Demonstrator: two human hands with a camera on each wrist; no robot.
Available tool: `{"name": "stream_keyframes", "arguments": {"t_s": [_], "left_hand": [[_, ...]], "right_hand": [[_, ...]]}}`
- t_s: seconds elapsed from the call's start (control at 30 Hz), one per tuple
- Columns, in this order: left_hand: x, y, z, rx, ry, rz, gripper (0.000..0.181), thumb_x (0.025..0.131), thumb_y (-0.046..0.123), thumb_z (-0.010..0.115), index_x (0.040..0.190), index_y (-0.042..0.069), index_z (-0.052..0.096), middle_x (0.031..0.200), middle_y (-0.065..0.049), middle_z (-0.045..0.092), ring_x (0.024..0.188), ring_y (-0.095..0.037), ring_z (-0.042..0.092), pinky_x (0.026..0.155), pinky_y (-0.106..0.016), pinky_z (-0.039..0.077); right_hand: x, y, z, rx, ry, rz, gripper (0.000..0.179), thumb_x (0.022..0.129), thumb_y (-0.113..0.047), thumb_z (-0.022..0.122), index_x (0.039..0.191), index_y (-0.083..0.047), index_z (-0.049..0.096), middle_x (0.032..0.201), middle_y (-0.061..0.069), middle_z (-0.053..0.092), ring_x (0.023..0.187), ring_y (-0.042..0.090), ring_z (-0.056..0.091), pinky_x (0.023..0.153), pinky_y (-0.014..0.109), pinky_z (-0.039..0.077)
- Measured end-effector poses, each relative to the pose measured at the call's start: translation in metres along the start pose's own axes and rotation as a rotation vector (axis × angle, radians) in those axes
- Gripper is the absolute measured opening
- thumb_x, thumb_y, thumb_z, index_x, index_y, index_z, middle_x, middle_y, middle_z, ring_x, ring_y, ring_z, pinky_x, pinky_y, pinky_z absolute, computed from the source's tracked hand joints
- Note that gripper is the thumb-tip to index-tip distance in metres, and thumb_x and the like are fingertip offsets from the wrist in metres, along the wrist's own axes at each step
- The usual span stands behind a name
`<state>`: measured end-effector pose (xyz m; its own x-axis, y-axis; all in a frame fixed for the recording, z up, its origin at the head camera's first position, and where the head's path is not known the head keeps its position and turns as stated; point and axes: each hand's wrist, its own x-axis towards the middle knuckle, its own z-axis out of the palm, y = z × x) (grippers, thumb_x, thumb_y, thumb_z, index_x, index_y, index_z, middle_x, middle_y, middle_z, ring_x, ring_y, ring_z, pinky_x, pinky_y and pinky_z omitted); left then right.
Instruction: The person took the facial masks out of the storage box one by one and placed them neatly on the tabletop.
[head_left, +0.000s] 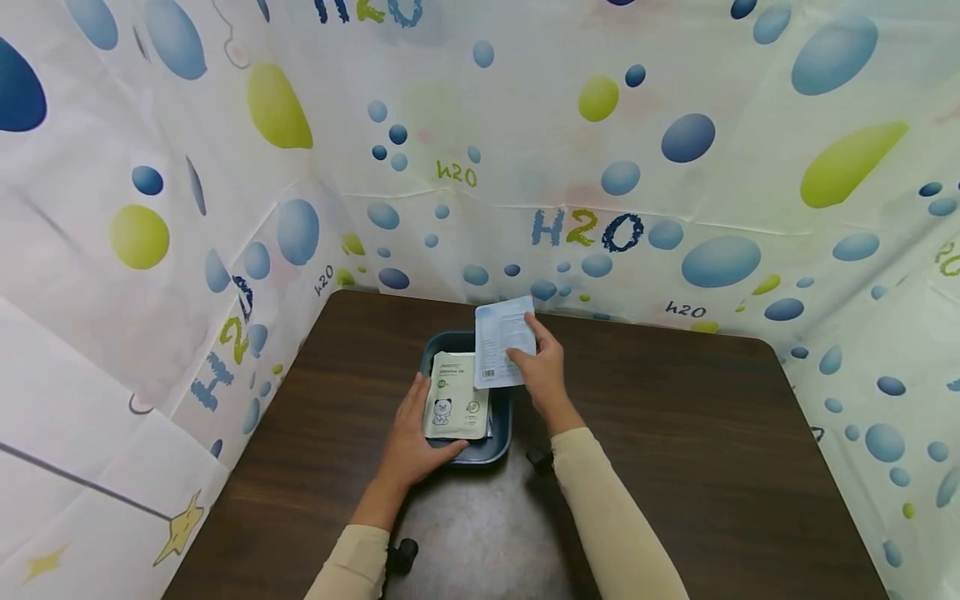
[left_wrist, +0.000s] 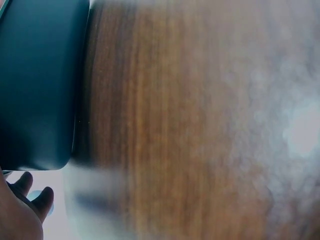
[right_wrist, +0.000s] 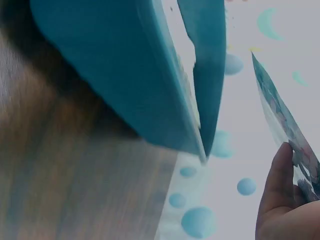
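In the head view, my right hand [head_left: 546, 371] pinches a pale blue flat sachet [head_left: 498, 333] between thumb and fingers, above the right side of the blue tray [head_left: 498, 446]. The sachet's face has fine print and a barcode. A cream sachet [head_left: 453, 396] with a bear drawing lies in the tray, its upper right partly covered by the blue one. My left hand [head_left: 412, 433] rests at the tray's left side, fingers along that side and thumb by the front rim. The right wrist view shows the held sachet [right_wrist: 285, 115] nearly edge-on beside the tray [right_wrist: 115, 65].
The tray stands on a dark brown wooden table [head_left: 675, 433]. A white sheet with blue and green dots [head_left: 480, 242] hangs behind the table and along its sides. Dark wrist devices [head_left: 402, 556] sit under both forearms.
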<state>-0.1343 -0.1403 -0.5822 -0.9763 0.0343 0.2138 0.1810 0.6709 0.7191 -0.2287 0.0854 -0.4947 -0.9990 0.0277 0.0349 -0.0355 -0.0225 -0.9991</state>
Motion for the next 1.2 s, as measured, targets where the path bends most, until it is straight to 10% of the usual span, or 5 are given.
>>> {"name": "stream_keyframes", "arguments": {"t_s": [0.37, 0.7, 0.97, 1.2], "left_hand": [[0.000, 0.002, -0.002, 0.079, 0.006, -0.045, 0.119, 0.066, 0.061, 0.088, 0.161, 0.015, 0.033, 0.173, -0.006, 0.016, 0.153, -0.038, 0.030, 0.111, -0.065, 0.041], [-0.001, 0.002, -0.003, -0.023, -0.010, -0.088, 0.123, 0.066, 0.056, 0.091, 0.163, 0.016, 0.027, 0.174, 0.000, 0.013, 0.156, -0.036, 0.025, 0.114, -0.064, 0.037], [-0.001, -0.002, -0.007, -0.105, -0.063, -0.067, 0.131, 0.062, 0.047, 0.096, 0.165, 0.016, 0.020, 0.174, -0.001, 0.008, 0.158, -0.037, 0.019, 0.116, -0.068, 0.032], [-0.006, -0.006, -0.010, -0.094, -0.109, -0.086, 0.138, 0.059, 0.052, 0.096, 0.165, 0.017, 0.016, 0.175, 0.001, 0.004, 0.158, -0.038, 0.016, 0.116, -0.071, 0.030]], "right_hand": [[0.016, 0.010, -0.039, 0.024, 0.111, 0.071, 0.072, 0.094, 0.009, 0.059, 0.159, -0.014, 0.038, 0.151, 0.015, 0.050, 0.123, 0.030, 0.059, 0.105, 0.049, 0.051], [0.018, 0.053, -0.064, 0.082, 0.233, 0.114, 0.075, 0.086, 0.012, 0.055, 0.158, -0.004, 0.036, 0.156, 0.020, 0.046, 0.127, 0.027, 0.058, 0.083, 0.023, 0.052], [0.018, 0.082, -0.064, -0.206, 0.098, 0.172, 0.079, 0.087, 0.012, 0.058, 0.160, -0.003, 0.031, 0.167, 0.016, 0.031, 0.146, 0.032, 0.039, 0.106, 0.039, 0.045], [0.017, 0.093, -0.063, -0.719, -0.045, 0.110, 0.072, 0.089, -0.003, 0.058, 0.158, -0.004, 0.036, 0.162, 0.021, 0.038, 0.152, 0.040, 0.030, 0.124, 0.059, 0.019]]}}
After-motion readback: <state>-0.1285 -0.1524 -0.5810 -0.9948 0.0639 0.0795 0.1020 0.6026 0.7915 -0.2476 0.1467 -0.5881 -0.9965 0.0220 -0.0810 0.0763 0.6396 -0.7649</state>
